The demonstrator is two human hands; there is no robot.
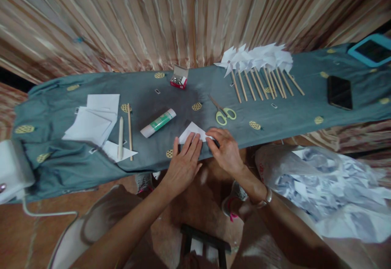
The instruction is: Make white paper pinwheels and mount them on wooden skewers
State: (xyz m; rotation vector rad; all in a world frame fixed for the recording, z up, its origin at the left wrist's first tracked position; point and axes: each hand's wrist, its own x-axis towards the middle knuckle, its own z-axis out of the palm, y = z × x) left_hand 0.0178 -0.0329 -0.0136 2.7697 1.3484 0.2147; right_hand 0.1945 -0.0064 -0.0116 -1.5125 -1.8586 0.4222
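Right now, a folded piece of paper (192,129) lies near the front edge of the desk (146,95), just below the centre of the frame, with both hands on it. The left hand (182,168) is palm down, its fingers spread flat over the lower part of the paper, clamped on nothing. The right hand (228,150) is at the paper's right corner, thumb and fingertips drawn close together; whether that grip pinches the corner or only presses it cannot be told.

The main risk seems to be a crooked crease: if the left fingers ease off while the right hand pushes sideways, the paper could slide or twist. The soft cloth (189,98) beneath probably gives a little too, which might blur a sharp fold.

A tug on that cloth could disturb other things. The round glue tube (159,123), left of the paper, might roll, and the open red box (179,81) in the upper middle could tip and spill its shiny bits. The scissors (224,109) lie just above the right hand, so a careless reach might knock them into the row of paper pinwheels (259,60) at upper right and bend their thin blades.
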